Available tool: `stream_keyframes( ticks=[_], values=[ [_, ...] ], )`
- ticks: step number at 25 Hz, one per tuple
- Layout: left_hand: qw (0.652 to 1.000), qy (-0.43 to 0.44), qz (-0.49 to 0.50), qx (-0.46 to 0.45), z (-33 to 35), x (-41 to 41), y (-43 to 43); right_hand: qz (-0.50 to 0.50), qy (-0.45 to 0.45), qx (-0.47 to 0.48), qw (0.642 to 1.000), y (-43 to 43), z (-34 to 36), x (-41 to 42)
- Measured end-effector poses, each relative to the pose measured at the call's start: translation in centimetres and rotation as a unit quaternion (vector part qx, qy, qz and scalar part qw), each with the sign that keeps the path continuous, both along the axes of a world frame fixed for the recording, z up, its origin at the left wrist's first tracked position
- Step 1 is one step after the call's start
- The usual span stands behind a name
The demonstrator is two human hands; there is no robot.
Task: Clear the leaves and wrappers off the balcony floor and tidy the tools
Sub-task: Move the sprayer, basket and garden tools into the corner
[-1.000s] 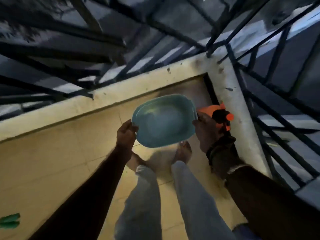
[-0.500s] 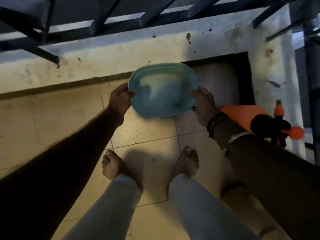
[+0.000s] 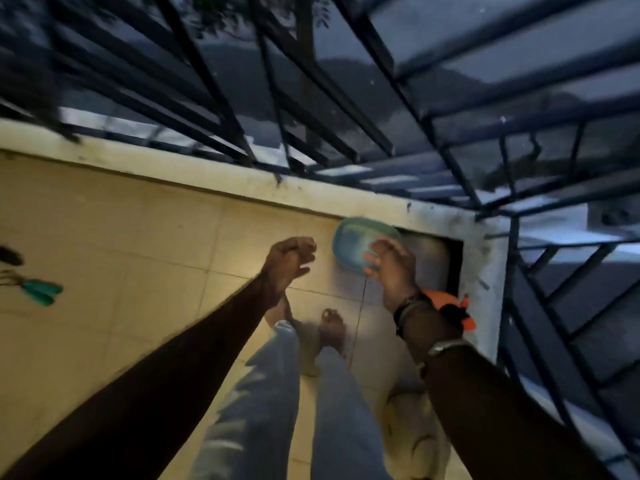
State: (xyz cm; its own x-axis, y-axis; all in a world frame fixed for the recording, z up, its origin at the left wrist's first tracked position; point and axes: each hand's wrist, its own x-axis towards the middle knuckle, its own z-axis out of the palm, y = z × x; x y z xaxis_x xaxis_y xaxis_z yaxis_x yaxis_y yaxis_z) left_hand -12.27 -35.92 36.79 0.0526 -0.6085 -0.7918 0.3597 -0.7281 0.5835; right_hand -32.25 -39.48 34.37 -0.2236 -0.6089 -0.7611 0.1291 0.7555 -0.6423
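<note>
The teal basin [image 3: 353, 244] sits right of the frame's centre, tilted, close against the pale ledge [image 3: 207, 178] at the balcony corner. The right hand [image 3: 393, 271] grips its lower right rim, fingers curled over the edge, though motion blur softens the detail. The left hand [image 3: 289, 263], just left of the basin and apart from it, holds nothing, its fingers loosely curled. An orange sprayer [image 3: 445, 299] shows behind the right wrist. On the tiled floor [image 3: 138, 254], a green-handled tool [image 3: 43, 293] lies at the left edge. Dark railing [image 3: 346, 116] fills the top.
</note>
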Motion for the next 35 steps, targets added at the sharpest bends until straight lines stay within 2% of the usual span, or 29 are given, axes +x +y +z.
stream_keyframes(
  ticks=[5,8,11,18,21,24,29,35],
  values=[
    [0.991,-0.017,0.13,0.0,14.2,4.4,8.4,0.148,-0.036,-0.045,0.987,4.6,15.4,8.7],
    [0.978,-0.085,0.189,-0.02,20.1,6.8,13.8,0.234,-0.051,-0.063,0.969,8.0,20.8,13.3],
    [0.947,-0.146,0.283,-0.043,22.9,10.0,18.8,0.327,-0.054,-0.068,0.941,10.8,23.7,17.7],
    [0.854,-0.184,0.486,-0.04,24.2,19.5,32.4,0.498,-0.075,-0.056,0.862,18.8,26.4,31.7],
    [0.824,-0.184,0.534,-0.045,24.0,24.5,37.9,0.539,-0.088,-0.057,0.836,23.2,26.5,39.1],
    [0.803,-0.187,0.566,-0.03,24.2,29.7,42.8,0.555,-0.092,-0.052,0.825,27.9,26.7,46.1],
    [0.792,-0.197,0.578,-0.018,24.3,38.1,46.8,0.575,-0.1,-0.055,0.81,32.4,27.1,55.8],
    [0.799,-0.2,0.566,0.036,21.5,50.7,45.9,0.574,-0.086,-0.062,0.812,31.7,23.9,67.9]
  ],
)
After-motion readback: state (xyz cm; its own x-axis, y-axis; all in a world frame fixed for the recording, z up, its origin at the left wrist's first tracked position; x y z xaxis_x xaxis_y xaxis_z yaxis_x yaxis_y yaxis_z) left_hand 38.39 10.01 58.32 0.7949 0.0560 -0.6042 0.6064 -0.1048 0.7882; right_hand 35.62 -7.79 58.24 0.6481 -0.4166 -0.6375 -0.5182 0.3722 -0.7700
